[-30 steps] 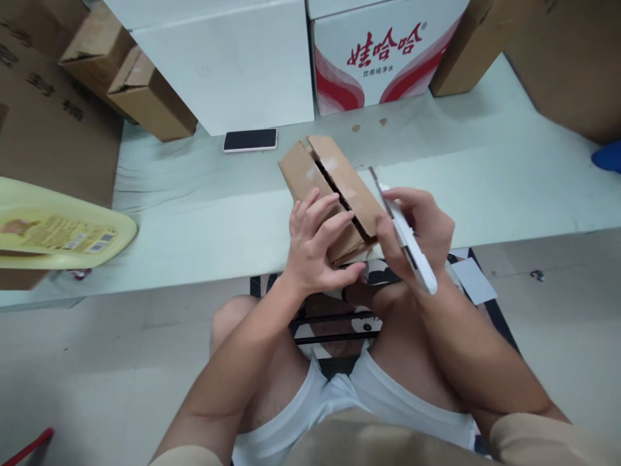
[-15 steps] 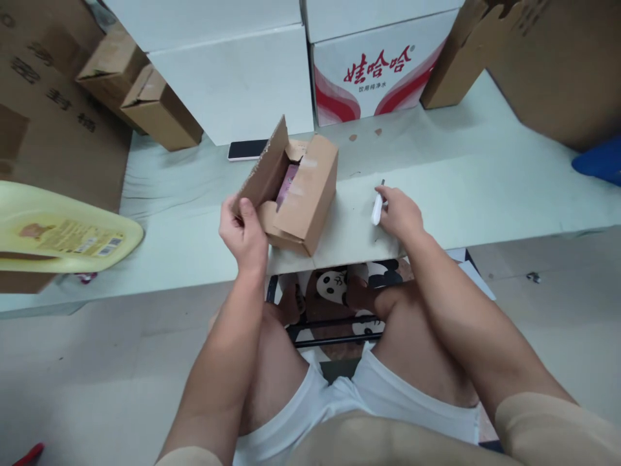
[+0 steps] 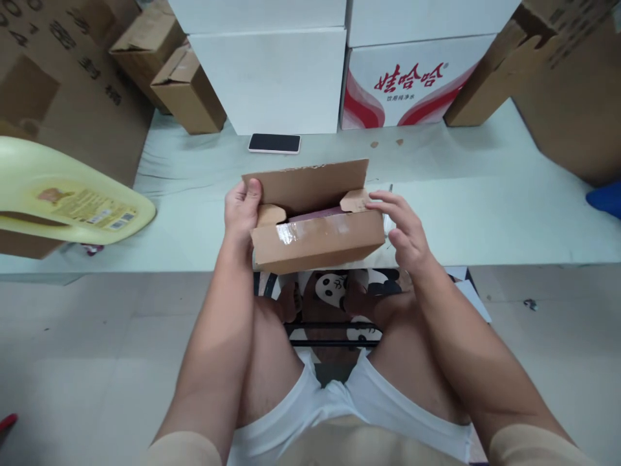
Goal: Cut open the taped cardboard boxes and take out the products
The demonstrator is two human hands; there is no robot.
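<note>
A small brown cardboard box (image 3: 317, 239) lies at the near edge of the pale green table (image 3: 485, 207), its flaps raised and a strip of clear tape on its front. Something pink or purple (image 3: 315, 213) shows inside. My left hand (image 3: 241, 210) grips the box's left end, thumb on the raised back flap. My right hand (image 3: 402, 230) rests at the right end, fingers spread over the small side flap. A sliver of the white cutter (image 3: 388, 223) shows on the table behind my right hand.
A phone (image 3: 274, 143) lies face up further back. White cartons (image 3: 276, 77), a red-and-white printed carton (image 3: 402, 87) and brown boxes (image 3: 187, 90) line the table's far edge. A yellow plastic object (image 3: 68, 200) juts in from the left. A panda-print stool (image 3: 334, 288) shows between my knees.
My right hand put down the white cutter and moved to the box's right end. The box was turned crosswise and its flaps lifted apart, my left hand holding the back flap up.
</note>
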